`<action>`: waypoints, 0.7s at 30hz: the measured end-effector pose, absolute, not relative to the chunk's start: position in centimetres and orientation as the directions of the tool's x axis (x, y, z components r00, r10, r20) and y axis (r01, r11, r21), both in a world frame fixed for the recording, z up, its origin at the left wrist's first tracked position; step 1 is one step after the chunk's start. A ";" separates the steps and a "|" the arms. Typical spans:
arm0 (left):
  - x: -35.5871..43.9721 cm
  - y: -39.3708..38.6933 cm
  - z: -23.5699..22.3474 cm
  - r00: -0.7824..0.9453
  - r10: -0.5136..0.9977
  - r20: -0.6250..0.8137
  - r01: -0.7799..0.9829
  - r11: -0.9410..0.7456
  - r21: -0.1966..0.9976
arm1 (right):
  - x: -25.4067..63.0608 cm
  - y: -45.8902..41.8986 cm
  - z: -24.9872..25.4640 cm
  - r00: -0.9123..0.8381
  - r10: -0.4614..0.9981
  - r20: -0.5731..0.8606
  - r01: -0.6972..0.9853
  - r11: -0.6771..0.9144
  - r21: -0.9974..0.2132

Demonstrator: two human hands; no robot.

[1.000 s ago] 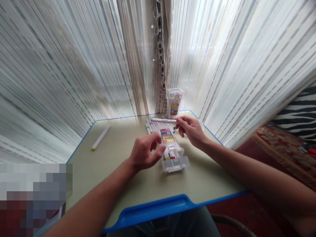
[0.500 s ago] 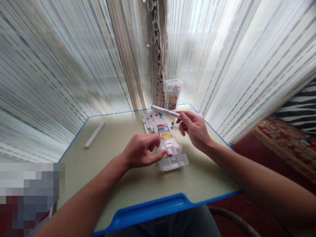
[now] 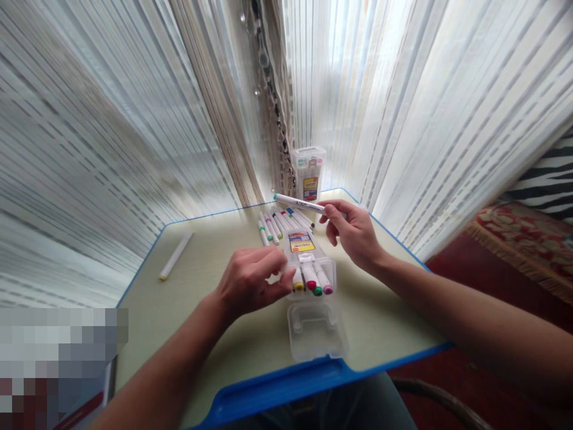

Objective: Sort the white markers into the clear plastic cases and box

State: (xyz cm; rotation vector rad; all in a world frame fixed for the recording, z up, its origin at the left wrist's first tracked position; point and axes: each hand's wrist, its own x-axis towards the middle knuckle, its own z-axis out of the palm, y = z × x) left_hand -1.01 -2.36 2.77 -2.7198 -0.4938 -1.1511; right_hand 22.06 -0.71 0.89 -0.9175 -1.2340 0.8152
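A clear plastic marker case (image 3: 301,242) lies on the table with its open end toward me. Its see-through lid (image 3: 317,340) hangs open at the near end. White markers (image 3: 323,279) with yellow, red, green and pink ends show inside the mouth. My left hand (image 3: 253,278) is closed at the case's left edge, thumb and curled fingers against its side. In my right hand (image 3: 353,233), a white marker (image 3: 298,202) with a teal end is pinched between thumb and fingers, pointing left above the case. Several loose markers (image 3: 273,226) lie fanned out behind the case.
One marker with a yellow end (image 3: 176,257) lies alone on the left of the table (image 3: 215,239). A second clear case (image 3: 310,173) stands upright at the back. String curtains (image 3: 134,107) hang behind. A blue trough (image 3: 277,382) edges the near side.
The case's lid has swung further open toward me, uncovering the marker ends. My left thumb has drawn back from the lid to the case's side. My right hand still holds its marker.
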 end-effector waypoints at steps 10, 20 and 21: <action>-1.1 -2.6 3.3 0.466 0.329 0.821 0.397 -0.907 0.138 | 22.1 -0.9 0.8 0.149 0.916 0.372 -0.090 0.388 -0.917; -1.3 -1.8 2.3 0.364 0.346 0.865 0.443 -0.881 0.166 | 22.2 -1.3 1.3 0.198 0.923 0.331 -0.216 0.370 -0.903; -1.3 -1.7 2.3 0.346 0.365 0.864 0.447 -0.874 0.191 | 22.2 -1.6 1.6 0.195 0.916 0.352 -0.203 0.389 -0.899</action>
